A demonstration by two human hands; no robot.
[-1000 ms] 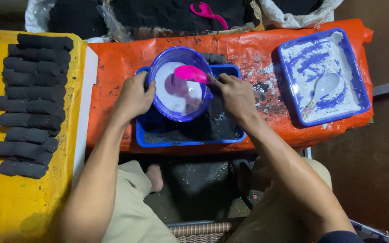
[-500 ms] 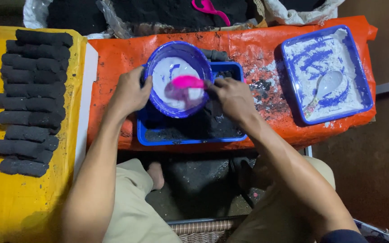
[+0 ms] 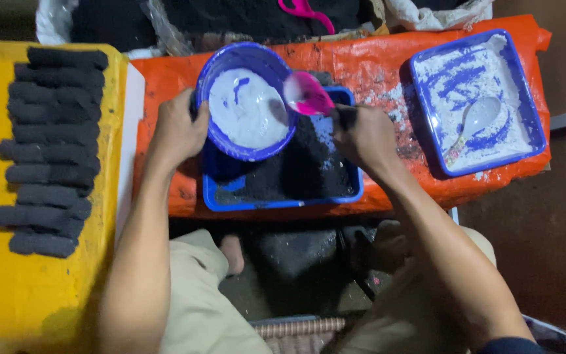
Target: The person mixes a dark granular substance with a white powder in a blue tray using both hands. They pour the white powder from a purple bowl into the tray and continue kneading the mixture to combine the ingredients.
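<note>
Over the blue tray (image 3: 283,200) of black powder, left hand (image 3: 177,131) gripping white-filled bowl (image 3: 247,101), right hand (image 3: 365,134) pinching pink scoop (image 3: 308,93)

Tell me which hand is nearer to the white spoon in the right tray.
Right. The right hand holds a pink scoop just left of the tray where the spoon lies. The left hand grips the bowl, farther left.

Both forearms are bare to the elbow. The left hand (image 3: 177,131) and right hand (image 3: 363,136) wear no gloves, rings or watch. A dark blue sleeve (image 3: 509,345) edge shows. Light khaki trousers (image 3: 201,308) cover the legs.
</note>
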